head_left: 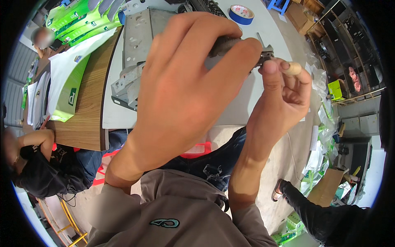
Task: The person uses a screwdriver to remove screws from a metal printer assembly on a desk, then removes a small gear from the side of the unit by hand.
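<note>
High over the white table, my left hand (185,86) is closed around a dark, elongated mechanical part (267,52), and its back and fingers hide most of the piece. At the part's right end, a small metal bracket with a thin pin shows past my left fingertips. My right hand (282,92) pinches that same end between thumb and fingers; one of its fingertips is wrapped in a tan bandage. Behind and left of my left hand, a grey sheet-metal frame (133,41) with punched holes lies on the table, partly covered from sight.
A blue-edged tape roll (241,15) and a long black part (207,7) sit at the table's far side. A wooden table (88,99) adjoins on the left, bearing green-and-white packages (68,78). Another person (53,164) sits at left; a dark-clothed leg (312,218) shows at lower right.
</note>
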Action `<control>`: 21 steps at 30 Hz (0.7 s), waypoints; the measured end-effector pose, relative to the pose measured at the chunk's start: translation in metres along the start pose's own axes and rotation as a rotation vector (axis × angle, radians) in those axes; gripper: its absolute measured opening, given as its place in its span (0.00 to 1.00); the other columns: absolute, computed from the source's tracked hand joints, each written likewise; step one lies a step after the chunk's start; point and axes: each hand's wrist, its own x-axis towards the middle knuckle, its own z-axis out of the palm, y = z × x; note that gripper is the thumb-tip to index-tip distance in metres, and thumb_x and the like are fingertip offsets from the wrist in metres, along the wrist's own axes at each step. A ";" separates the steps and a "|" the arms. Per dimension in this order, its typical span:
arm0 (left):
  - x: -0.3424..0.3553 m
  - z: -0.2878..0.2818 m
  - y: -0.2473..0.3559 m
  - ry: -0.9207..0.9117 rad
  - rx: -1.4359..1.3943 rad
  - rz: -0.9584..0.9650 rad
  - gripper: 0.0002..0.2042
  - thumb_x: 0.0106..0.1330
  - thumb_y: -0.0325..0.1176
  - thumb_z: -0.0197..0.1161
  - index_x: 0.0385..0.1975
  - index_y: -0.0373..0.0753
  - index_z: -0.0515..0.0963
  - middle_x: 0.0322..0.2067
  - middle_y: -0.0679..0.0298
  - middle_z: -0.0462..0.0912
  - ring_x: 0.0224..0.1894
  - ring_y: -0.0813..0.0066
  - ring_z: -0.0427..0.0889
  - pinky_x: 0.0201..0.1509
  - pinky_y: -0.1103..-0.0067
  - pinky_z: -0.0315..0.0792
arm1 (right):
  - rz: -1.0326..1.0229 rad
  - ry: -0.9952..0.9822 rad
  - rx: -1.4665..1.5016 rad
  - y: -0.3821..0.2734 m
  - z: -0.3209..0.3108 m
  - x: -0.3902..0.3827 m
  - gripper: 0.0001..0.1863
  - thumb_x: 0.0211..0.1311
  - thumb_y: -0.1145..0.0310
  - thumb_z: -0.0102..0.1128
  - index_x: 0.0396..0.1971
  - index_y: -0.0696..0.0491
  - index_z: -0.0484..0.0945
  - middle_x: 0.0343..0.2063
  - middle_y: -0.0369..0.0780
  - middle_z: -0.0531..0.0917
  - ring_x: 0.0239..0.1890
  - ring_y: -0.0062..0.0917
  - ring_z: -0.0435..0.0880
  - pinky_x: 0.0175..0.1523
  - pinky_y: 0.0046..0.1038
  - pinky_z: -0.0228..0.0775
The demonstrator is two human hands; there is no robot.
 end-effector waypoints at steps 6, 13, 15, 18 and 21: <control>0.000 -0.006 -0.027 -0.083 0.194 0.231 0.22 0.43 0.21 0.75 0.42 0.40 0.84 0.44 0.61 0.81 0.44 0.60 0.79 0.46 0.70 0.73 | 0.091 0.020 0.072 -0.001 -0.003 0.004 0.13 0.58 0.84 0.71 0.40 0.59 0.77 0.34 0.41 0.86 0.38 0.19 0.85 0.44 0.18 0.77; 0.003 -0.001 -0.003 -0.023 0.046 0.094 0.21 0.42 0.20 0.75 0.41 0.40 0.85 0.43 0.60 0.82 0.42 0.61 0.80 0.45 0.72 0.74 | 0.016 -0.030 0.008 0.004 -0.007 0.004 0.12 0.61 0.81 0.69 0.43 0.59 0.78 0.35 0.42 0.86 0.37 0.25 0.84 0.45 0.27 0.77; 0.002 0.001 -0.006 -0.026 0.047 0.087 0.21 0.43 0.20 0.75 0.41 0.39 0.85 0.43 0.60 0.82 0.42 0.61 0.80 0.46 0.72 0.74 | -0.024 -0.025 -0.041 0.004 -0.004 0.004 0.12 0.61 0.82 0.69 0.42 0.59 0.78 0.36 0.42 0.86 0.37 0.24 0.84 0.46 0.26 0.77; -0.001 0.003 -0.005 -0.030 0.044 0.090 0.21 0.43 0.20 0.75 0.42 0.39 0.84 0.43 0.61 0.82 0.43 0.62 0.80 0.46 0.72 0.74 | -0.066 -0.019 0.005 0.007 -0.004 0.005 0.12 0.60 0.82 0.69 0.41 0.59 0.78 0.36 0.43 0.86 0.38 0.24 0.84 0.46 0.25 0.78; -0.003 0.006 -0.003 -0.029 0.039 0.097 0.21 0.44 0.20 0.74 0.42 0.39 0.84 0.43 0.61 0.83 0.43 0.62 0.80 0.47 0.73 0.74 | -0.113 -0.007 -0.005 0.009 -0.003 0.007 0.11 0.60 0.82 0.70 0.41 0.60 0.78 0.36 0.44 0.86 0.39 0.24 0.85 0.46 0.25 0.80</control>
